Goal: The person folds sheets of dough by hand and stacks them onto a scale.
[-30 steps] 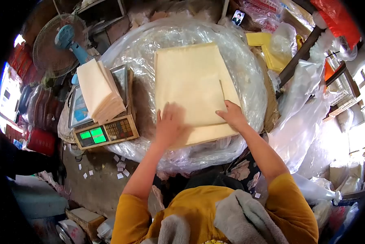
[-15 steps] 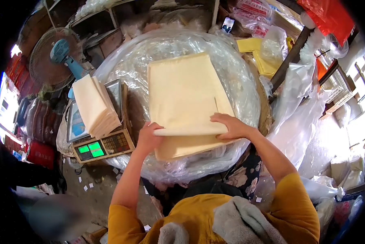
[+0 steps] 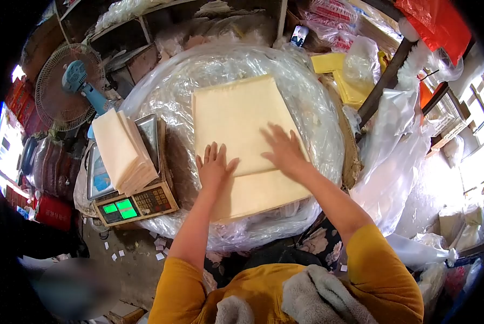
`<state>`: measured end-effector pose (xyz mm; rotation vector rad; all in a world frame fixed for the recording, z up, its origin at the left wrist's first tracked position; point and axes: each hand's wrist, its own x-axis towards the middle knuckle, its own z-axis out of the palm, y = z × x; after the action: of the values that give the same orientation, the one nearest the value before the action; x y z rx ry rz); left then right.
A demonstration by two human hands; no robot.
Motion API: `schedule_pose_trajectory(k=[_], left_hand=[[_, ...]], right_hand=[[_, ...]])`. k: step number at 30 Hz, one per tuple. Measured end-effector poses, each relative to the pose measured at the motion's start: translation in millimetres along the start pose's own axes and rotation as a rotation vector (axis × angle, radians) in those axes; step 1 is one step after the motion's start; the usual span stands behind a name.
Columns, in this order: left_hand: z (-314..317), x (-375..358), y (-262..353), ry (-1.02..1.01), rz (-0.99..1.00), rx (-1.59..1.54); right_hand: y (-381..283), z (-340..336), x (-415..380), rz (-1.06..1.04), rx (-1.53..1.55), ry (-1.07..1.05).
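Note:
Cream sheets (image 3: 236,113) lie in a pile on a round surface wrapped in clear plastic (image 3: 171,81). The top layer ends in an edge across the lower part, with another cream layer showing below it. My left hand (image 3: 216,166) rests on the left side of the pile, fingers spread. My right hand (image 3: 285,151) is on the right side, fingers apart and slightly blurred. Neither hand grips anything. At the left, a folded stack of cream sheets (image 3: 123,151) lies on a scale (image 3: 136,204) with green displays.
A fan (image 3: 72,81) stands behind the scale at the left. Yellow packets (image 3: 352,86) and a phone (image 3: 299,36) lie beyond the plastic. Clear plastic sheeting (image 3: 385,167) hangs from a dark beam (image 3: 385,86) at the right. Paper scraps (image 3: 160,256) dot the floor.
Both hands have let go of the rolled lower edge and moved forward onto the sheets, fingers spread. The top layer's edge now lies flat.

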<state>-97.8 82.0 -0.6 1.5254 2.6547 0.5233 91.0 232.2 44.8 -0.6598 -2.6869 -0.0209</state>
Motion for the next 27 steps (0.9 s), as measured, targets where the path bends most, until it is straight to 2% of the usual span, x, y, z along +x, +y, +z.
schedule_pose_trajectory(k=[3,4,5,8,9,10,11,12,15,17,19,20,22,23,24,26,27], left_hand=[[1.0,0.2,-0.6,0.015,0.002,-0.001],[-5.0,2.3,1.5,0.003,-0.007,-0.016],[-7.4,-0.9,3.1,-0.014,-0.015,-0.032],[11.8,-18.1,8.5,0.492,-0.201,-0.516],[35.1,-26.1,3.0,0.380,-0.303,-0.918],[49.7,-38.6,1.7,0.318,-0.328,-1.070],[64.1,-51.0,0.8,0.258,-0.364,-1.217],[65.9,-61.8,-3.4,0.237,-0.336,-1.117],[-38.2,-72.3,-9.8,0.360,-0.060,-0.994],[-114.7,-67.3,-31.0,0.534,-0.033,-0.935],[-193.9,-60.2,-49.5,0.612,-0.086,-1.272],[-221.8,-53.5,-68.0,0.652,-0.210,-1.093],[-247.3,-39.9,-111.9,0.728,-0.188,-1.266],[-250.0,-33.4,-141.0,0.678,-0.175,-1.342],[-248.3,-28.9,-164.0,0.639,-0.258,-1.355],[-226.3,-21.8,-201.2,0.600,-0.486,-1.252],[-234.8,-31.4,-195.4,0.466,-0.435,-1.028]], right_hand=[[-3.5,21.8,-9.7,0.052,-0.054,-0.181],[-4.9,24.0,-11.1,0.027,-0.102,-0.066],[-7.7,25.0,-18.0,0.085,-0.091,-0.112],[-45.1,-15.6,-18.6,0.242,-0.049,-0.202],[-60.3,-13.1,-28.5,0.178,-0.013,-0.226],[-74.1,-8.6,-39.9,0.103,0.030,-0.254],[-87.6,-8.0,-49.5,0.061,0.121,-0.268],[-95.3,-6.7,-56.9,0.021,0.211,-0.285],[-81.1,8.9,-66.1,0.003,0.248,-0.298],[-75.1,11.2,-72.0,-0.048,0.256,-0.287],[-75.7,11.9,-73.4,-0.072,0.254,-0.275],[-76.4,12.3,-73.8,-0.076,0.249,-0.266],[-76.9,15.1,-75.9,-0.086,0.232,-0.248],[-76.5,18.4,-75.9,-0.089,0.219,-0.239],[-76.3,20.0,-76.9,-0.087,0.207,-0.233],[-76.7,19.1,-75.4,-0.095,0.189,-0.239],[-75.2,21.6,-75.2,-0.116,0.158,-0.224]])
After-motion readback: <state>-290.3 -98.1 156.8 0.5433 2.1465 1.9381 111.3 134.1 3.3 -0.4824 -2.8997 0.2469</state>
